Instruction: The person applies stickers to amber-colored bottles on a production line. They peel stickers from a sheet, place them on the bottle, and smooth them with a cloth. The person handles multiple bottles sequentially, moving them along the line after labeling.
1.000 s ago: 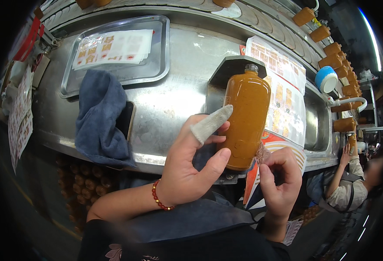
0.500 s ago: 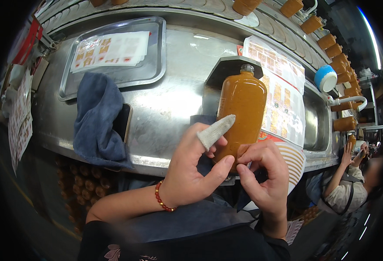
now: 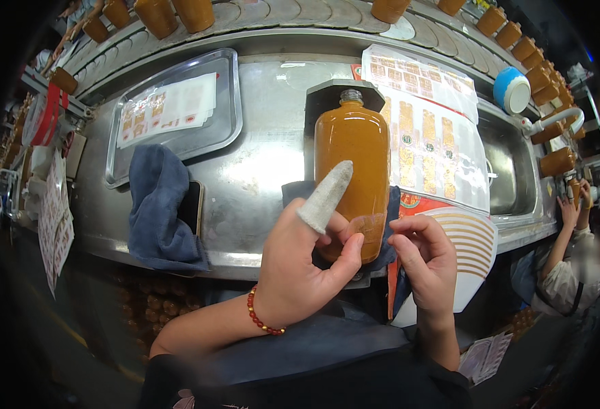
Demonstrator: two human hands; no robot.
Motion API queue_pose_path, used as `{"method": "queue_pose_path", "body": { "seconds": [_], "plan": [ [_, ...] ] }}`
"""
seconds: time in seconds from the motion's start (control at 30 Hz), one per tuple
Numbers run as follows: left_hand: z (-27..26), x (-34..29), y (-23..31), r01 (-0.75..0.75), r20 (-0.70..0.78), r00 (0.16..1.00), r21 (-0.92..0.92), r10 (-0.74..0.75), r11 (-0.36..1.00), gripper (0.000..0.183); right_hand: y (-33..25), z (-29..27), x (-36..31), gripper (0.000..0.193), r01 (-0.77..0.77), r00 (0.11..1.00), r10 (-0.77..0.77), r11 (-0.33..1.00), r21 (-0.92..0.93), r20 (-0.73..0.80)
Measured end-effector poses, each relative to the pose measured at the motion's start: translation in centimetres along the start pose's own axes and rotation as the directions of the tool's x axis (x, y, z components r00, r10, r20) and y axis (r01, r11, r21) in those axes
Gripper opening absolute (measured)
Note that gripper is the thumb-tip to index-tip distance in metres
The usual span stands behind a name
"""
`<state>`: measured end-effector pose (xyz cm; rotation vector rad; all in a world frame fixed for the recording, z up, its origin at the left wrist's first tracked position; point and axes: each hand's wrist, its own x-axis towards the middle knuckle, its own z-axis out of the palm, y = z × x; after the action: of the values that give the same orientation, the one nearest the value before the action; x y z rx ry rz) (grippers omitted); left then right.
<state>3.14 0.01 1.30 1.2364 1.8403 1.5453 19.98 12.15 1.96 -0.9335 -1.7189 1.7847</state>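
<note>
A flat, amber-brown bottle [image 3: 352, 150] with a bare threaded clear neck lies on a dark metal holder [image 3: 319, 101], over a blue cloth [image 3: 393, 225]. In front of its lower end my left hand [image 3: 296, 266] pinches a small clear film [image 3: 368, 226] between thumb and a bent finger. A white cloth finger cot covers its index finger, which points up across the bottle. Just right of the bottle's base is my right hand [image 3: 426, 255], thumb and index finger pressed together; I cannot make out anything between them.
Printed label sheets [image 3: 429, 136] lie right of the bottle, above a white sheet with gold stripes [image 3: 460, 238]. At left are a metal tray [image 3: 235, 102] with labels, a blue rag [image 3: 160, 211] and a phone [image 3: 192, 204]. Bottles ride a conveyor [image 3: 273, 19] behind. A sink [image 3: 511, 170] and another person are right.
My right hand has drawn slightly away from my left, and the clear film now shows at the left thumb. The whole view has shifted, with the bottle appearing more upright.
</note>
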Motion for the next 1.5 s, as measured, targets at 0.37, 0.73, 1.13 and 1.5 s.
{"method": "queue_pose_path", "body": {
  "seconds": [0.37, 0.73, 1.13, 1.5],
  "plan": [
    [0.2, 0.2, 2.1, 0.179, 0.116, 0.981, -0.224, -0.156, 0.958, 0.076, 0.9, 0.2, 0.2, 0.035, -0.01, 0.999, 0.008, 0.999, 0.05, 0.049],
    [0.6, 0.6, 2.6, 0.247, 0.116, 0.968, -0.324, -0.22, 0.913, 0.077, 1.3, 2.1, 0.5, 0.023, 0.551, 0.731, -0.682, 0.591, -0.589, 0.0],
    [-0.4, 0.3, 1.7, 0.1, 0.071, 0.993, -0.074, -0.095, 0.992, 0.073, 0.8, 2.3, 0.2, 0.022, 0.564, 0.736, -0.676, 0.597, -0.57, 0.021],
    [-2.1, 0.0, -0.9, 0.016, 0.024, 1.0, 0.122, -0.019, 0.992, 0.079, 1.1, -0.1, 1.4, 0.024, 0.351, 0.925, -0.372, 0.913, -0.208, -0.073]
  ]
}}
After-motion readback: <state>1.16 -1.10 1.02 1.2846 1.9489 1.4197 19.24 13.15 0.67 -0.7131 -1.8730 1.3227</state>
